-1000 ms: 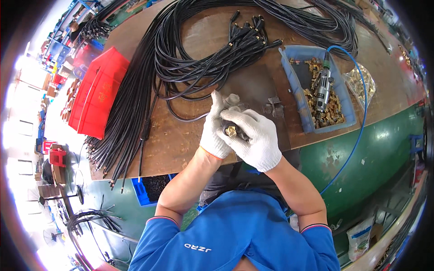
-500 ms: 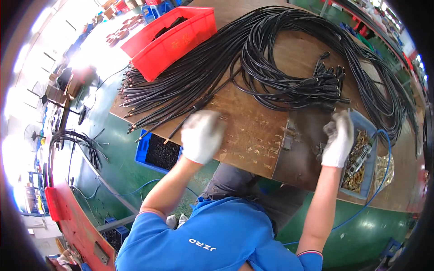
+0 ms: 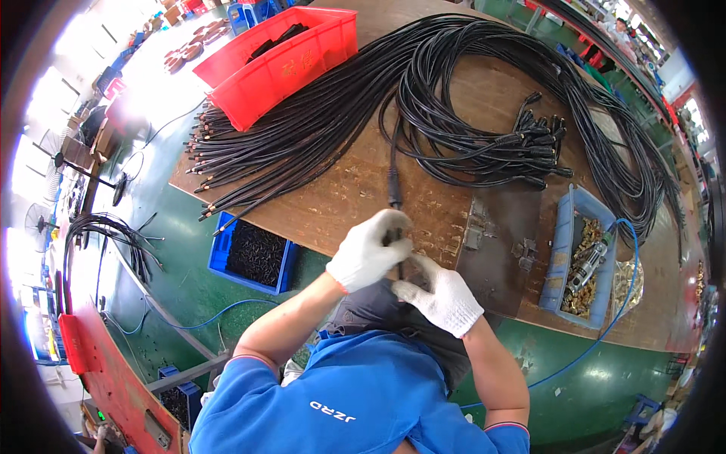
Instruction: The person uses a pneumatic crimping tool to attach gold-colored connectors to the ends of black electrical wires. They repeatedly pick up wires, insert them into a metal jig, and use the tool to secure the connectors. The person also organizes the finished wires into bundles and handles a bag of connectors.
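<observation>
My gloved left hand [image 3: 370, 253] is closed around a black cable [image 3: 394, 185] near the table's front edge. A thicker black sleeve shows on the cable just beyond my fingers. My gloved right hand [image 3: 445, 296] is just below and to the right, its thumb and fingers pinched near the cable's lower end. Whatever sits between these fingertips is too small and hidden to make out. The cable runs back toward a coiled bundle of black cables [image 3: 446, 136] on the wooden table [image 3: 355, 204].
A red bin [image 3: 280, 76] stands on the cables at the back left. At right, a blue-grey tray [image 3: 558, 265] holds brass-coloured parts and a metal air tool [image 3: 588, 265] with a blue hose. Below the table's left edge sits a blue crate [image 3: 283, 268] of small black pieces.
My right hand has come from beside the tray of brass parts to the cable's end. My left hand has moved right with the cable, bringing its end toward my body.
</observation>
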Demonstrator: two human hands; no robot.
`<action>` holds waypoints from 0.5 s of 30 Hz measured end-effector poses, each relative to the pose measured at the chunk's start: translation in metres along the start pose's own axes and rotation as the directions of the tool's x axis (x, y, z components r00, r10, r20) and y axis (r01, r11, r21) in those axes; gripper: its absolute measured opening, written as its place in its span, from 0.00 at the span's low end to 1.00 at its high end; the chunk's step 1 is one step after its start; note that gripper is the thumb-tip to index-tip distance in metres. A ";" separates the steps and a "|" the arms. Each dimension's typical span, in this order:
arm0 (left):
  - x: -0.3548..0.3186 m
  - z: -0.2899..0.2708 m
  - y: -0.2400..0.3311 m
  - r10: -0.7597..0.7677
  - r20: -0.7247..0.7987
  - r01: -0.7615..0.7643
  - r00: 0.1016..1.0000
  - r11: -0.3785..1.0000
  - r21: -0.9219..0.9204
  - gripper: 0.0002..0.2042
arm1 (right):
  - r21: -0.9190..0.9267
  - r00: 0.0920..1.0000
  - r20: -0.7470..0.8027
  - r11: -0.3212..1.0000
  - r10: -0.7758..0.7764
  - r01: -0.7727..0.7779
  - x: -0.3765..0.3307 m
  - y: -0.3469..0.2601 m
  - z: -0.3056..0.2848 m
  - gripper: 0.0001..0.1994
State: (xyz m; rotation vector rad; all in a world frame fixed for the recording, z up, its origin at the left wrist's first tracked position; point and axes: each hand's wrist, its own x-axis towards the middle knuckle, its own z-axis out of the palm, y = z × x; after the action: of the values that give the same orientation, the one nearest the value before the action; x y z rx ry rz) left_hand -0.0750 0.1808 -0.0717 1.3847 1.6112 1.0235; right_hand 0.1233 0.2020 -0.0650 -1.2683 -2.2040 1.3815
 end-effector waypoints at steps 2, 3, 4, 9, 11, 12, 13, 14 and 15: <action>0.005 0.014 0.009 0.008 0.109 -0.006 0.994 1.000 -0.024 0.15 | 0.145 0.995 0.015 0.984 0.101 -0.103 -0.003 0.004 -0.001 0.17; 0.008 0.020 0.008 0.155 0.102 -0.170 0.983 0.972 0.161 0.14 | 0.028 0.994 -0.109 1.000 0.015 -0.012 -0.002 0.009 -0.004 0.13; 0.011 0.024 0.008 0.298 0.121 -0.321 0.947 0.884 0.339 0.13 | 0.111 0.992 -0.103 0.992 0.077 -0.066 -0.002 0.012 -0.010 0.12; 0.057 0.025 0.028 0.779 0.366 -0.856 0.509 0.413 0.312 0.14 | -0.112 0.978 -0.208 0.994 -0.023 -0.001 -0.007 0.022 -0.043 0.13; 0.076 0.033 0.022 0.725 0.547 -0.894 0.419 0.435 0.109 0.16 | -0.331 0.961 -0.269 0.943 -0.065 -0.030 -0.011 0.025 -0.045 0.14; 0.080 0.034 0.022 0.722 0.566 -0.908 0.397 0.398 0.129 0.17 | -0.415 0.960 -0.278 0.905 -0.027 -0.095 -0.013 0.027 -0.046 0.14; 0.083 0.036 0.024 0.733 0.569 -0.922 0.371 0.363 0.134 0.18 | -0.406 0.943 -0.323 0.912 -0.075 -0.066 -0.015 0.034 -0.044 0.13; 0.087 0.038 0.022 0.694 0.616 -0.922 0.372 0.355 0.157 0.17 | -0.444 0.925 -0.348 0.896 -0.154 -0.017 -0.020 0.034 -0.045 0.12; 0.088 0.038 0.023 0.679 0.622 -0.911 0.389 0.385 0.150 0.16 | -0.538 0.912 -0.356 0.842 -0.203 -0.022 -0.023 0.036 -0.044 0.12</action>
State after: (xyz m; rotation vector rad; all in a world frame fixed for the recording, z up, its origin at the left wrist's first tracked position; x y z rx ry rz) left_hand -0.0421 0.2737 -0.0694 2.7302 0.6978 0.6634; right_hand 0.1827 0.2174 -0.0669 -1.4250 -2.3710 0.3995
